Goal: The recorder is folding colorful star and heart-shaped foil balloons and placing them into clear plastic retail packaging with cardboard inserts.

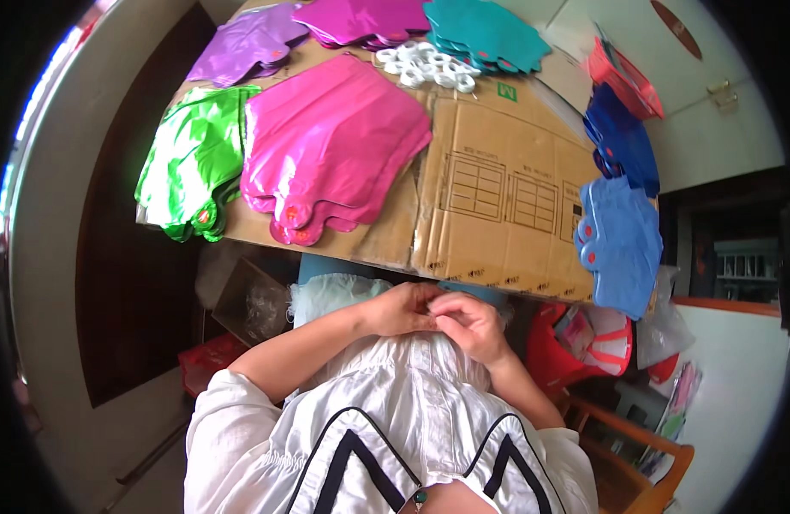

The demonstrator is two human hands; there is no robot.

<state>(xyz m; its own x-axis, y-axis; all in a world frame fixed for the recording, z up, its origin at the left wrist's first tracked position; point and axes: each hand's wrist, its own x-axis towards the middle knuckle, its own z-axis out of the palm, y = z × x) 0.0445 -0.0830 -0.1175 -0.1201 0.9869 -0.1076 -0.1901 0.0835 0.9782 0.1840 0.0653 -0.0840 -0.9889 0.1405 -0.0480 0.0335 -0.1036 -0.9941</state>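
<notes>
My left hand and my right hand meet above my lap, just before the front edge of the cardboard-covered table. The left one has its fingers curled inward. Thumb and fingers of the right are pinched together beside it. Whatever lies between them is hidden or too small to name. A pale translucent plastic bag is bunched on my lap by the left wrist. Past my hands, on the cardboard, lies a pile of shiny pink foil sheets, shaped like flat uninflated balloons, with red spots near the lower end.
More flat foil piles ring the cardboard: green, purple, magenta, teal, light blue, dark blue and red. Several small white rolls sit at the back. A wooden chair stands at right.
</notes>
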